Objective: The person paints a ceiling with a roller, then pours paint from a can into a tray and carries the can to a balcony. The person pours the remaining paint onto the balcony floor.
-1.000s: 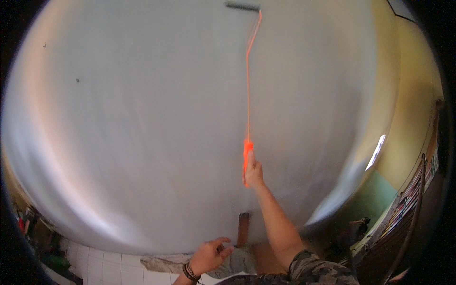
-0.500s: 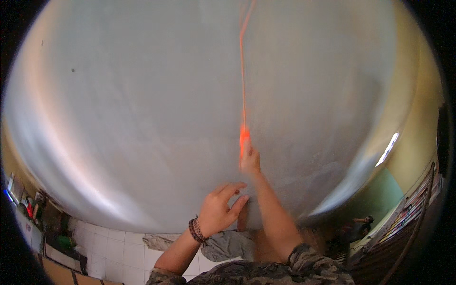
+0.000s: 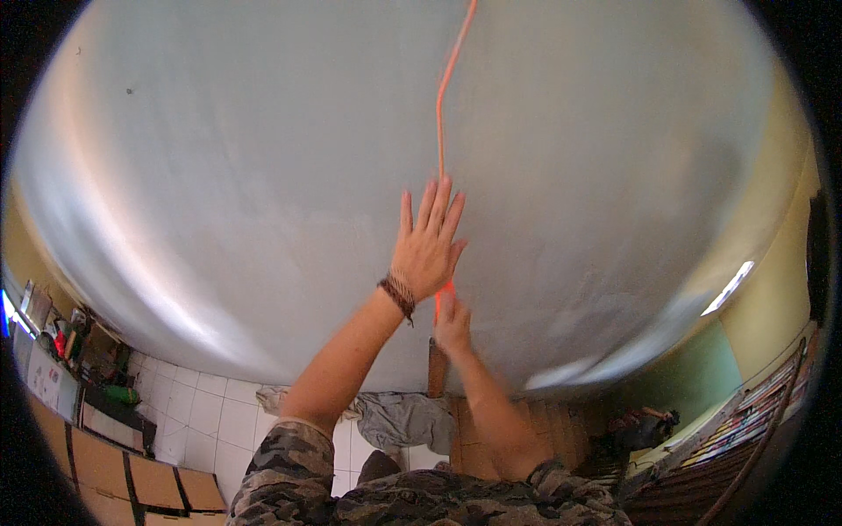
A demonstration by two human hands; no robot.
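A thin orange cord (image 3: 441, 123) runs down the pale grey wall (image 3: 263, 175) from the top of the view, with a slight bend in its upper part. My left hand (image 3: 430, 245), a dark beaded bracelet at its wrist, lies over the line of the cord with fingers stretched and spread. The cord passes out of sight behind these fingers. Just below, my right hand (image 3: 453, 329) is closed on the lower part of the cord, which shows as a bright orange, blurred length. Motion smears the right fingers a little.
Below the wall, a crumpled grey cloth (image 3: 408, 421) lies on white floor tiles (image 3: 197, 412). A narrow brown strip (image 3: 437, 368) stands upright under my right hand. Cardboard-brown boxes (image 3: 153, 482) sit at lower left; a rack of coloured items (image 3: 745, 399) is at right.
My left hand has risen from below the right hand to above it and spread over the cord. My right hand has moved down slightly, still holding the cord.
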